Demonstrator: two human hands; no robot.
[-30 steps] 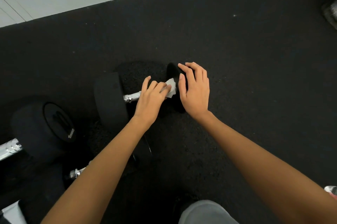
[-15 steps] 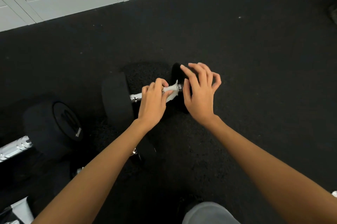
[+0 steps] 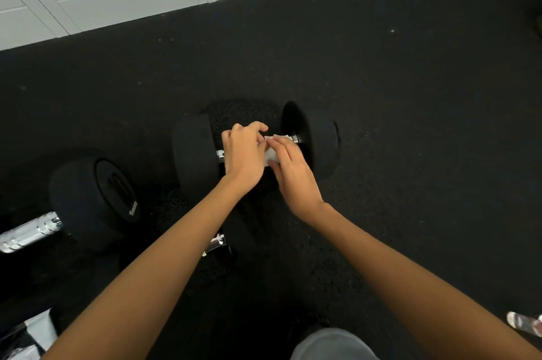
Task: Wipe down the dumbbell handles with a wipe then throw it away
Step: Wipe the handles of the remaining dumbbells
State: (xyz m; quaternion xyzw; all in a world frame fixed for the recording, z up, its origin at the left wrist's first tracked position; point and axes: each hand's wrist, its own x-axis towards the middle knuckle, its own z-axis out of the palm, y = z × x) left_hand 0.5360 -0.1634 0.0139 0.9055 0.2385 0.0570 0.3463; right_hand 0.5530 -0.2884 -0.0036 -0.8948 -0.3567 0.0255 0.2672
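Since a moment ago your right hand (image 3: 293,175) has left the dumbbell (image 3: 255,151) head and come onto the handle, fingers curled over the crumpled white wipe (image 3: 271,154). Your left hand (image 3: 243,154) grips the chrome bar beside it. The bar runs left to right between matte black round heads on speckled rubber floor (image 3: 410,125).

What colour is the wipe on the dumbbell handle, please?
White; the wipe shows between both hands in the head view.
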